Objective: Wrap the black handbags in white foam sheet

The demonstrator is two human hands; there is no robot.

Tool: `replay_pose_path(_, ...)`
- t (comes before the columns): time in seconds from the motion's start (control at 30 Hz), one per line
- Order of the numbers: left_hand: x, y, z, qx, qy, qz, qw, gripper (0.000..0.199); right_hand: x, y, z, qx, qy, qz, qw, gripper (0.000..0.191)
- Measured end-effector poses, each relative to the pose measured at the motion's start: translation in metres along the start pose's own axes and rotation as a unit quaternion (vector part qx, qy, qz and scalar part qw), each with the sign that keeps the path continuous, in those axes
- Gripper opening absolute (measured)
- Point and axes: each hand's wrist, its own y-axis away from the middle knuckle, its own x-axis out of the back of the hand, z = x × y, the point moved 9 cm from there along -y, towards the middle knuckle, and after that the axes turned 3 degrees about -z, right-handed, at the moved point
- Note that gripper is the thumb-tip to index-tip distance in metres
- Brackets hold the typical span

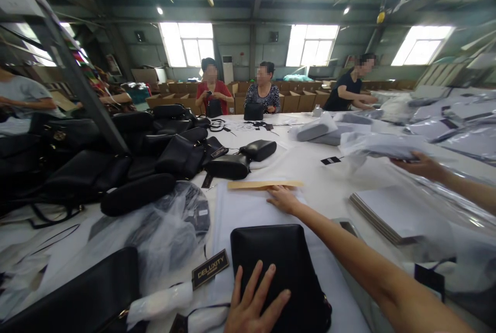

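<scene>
A black handbag [275, 255] lies flat in front of me on white plastic bags. Resting on its lower part, my left hand [256, 297] has its fingers spread. A black hang tag [211, 269] reading DELUXITY lies at the handbag's left edge. Beyond it, my right hand [284, 199] reaches to the far end of the plastic bags [244, 206], fingers apart, touching the tan strip [251, 185] along their edge. No grip on the strip shows. Wrapped in white, a handle or strap [160, 302] lies near my left hand.
Many black handbags [182, 154] are heaped at left, around a slanted metal post [85, 85]. A stack of grey-white boards [391, 214] lies right. A co-worker's hand [422, 165] holds a plastic-wrapped package [387, 146]. Several other people, including one in red [220, 90], are around the table.
</scene>
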Motion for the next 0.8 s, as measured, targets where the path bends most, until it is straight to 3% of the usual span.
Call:
replay_pose_path(0.2, -0.002, 0.001, 0.0, 0.031, 0.005, 0.011, 0.999, 0.048, 0.013, -0.002, -0.012, 0.03, 0.009, 0.046, 0.998, 0.023)
replay_pose_path(0.43, -0.005, 0.003, -0.001, 0.031, -0.004, -0.001, 0.999, 0.048, 0.036, 0.009, -0.02, 0.032, -0.005, 0.125, 0.992, 0.021)
replay_pose_path(0.53, -0.002, -0.001, -0.001, 0.002, -0.011, -0.016, 1.0, 0.052, 0.052, 0.02, -0.026, 0.042, -0.012, 0.161, 0.986, 0.021)
replay_pose_path(0.63, 0.014, -0.009, -0.003, -0.035, 0.027, -0.034, 0.998, 0.067, 0.067, 0.036, -0.037, 0.056, -0.016, 0.186, 0.981, 0.023)
replay_pose_path(0.7, 0.025, -0.018, -0.014, -0.023, 0.088, -0.072, 0.993, 0.065, 0.076, 0.05, -0.046, 0.075, -0.017, 0.199, 0.977, 0.024)
replay_pose_path(0.8, 0.027, -0.032, -0.057, 0.102, 0.192, -0.131, 0.967, 0.047, 0.091, 0.076, -0.064, 0.127, -0.013, 0.239, 0.963, 0.022)
